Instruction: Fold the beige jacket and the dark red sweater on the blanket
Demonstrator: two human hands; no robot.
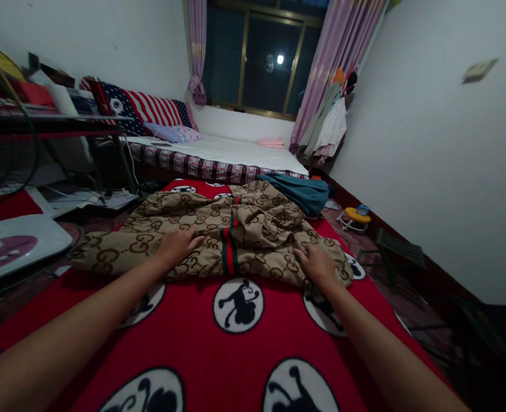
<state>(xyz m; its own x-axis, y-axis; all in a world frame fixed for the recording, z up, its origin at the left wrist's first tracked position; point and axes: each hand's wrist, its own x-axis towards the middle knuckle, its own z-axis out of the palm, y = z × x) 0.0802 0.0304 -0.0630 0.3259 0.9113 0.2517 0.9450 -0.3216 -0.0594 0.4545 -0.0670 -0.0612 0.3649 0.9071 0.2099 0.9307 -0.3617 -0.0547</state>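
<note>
A tan garment (201, 217) with a brown letter pattern and a green-red-green stripe lies spread and wrinkled across a red blanket (201, 355). I cannot tell which kind of garment it is. On its left part, my left hand (178, 246) has its fingers bent into the cloth, thumb pointing right. My right hand (316, 264) grips the near right part, left of its right end. Fabric creases run between the two hands. Behind the garment, a teal piece of clothing (300, 191) lies bunched on the blanket's far right.
A bed (231, 150) with pillows stands under the window. On the left are a cluttered table (64, 133), a fan (8, 137) and a white appliance (16, 246). A yellow stool (356, 216) and a dark folding stool (399, 252) stand along the right wall.
</note>
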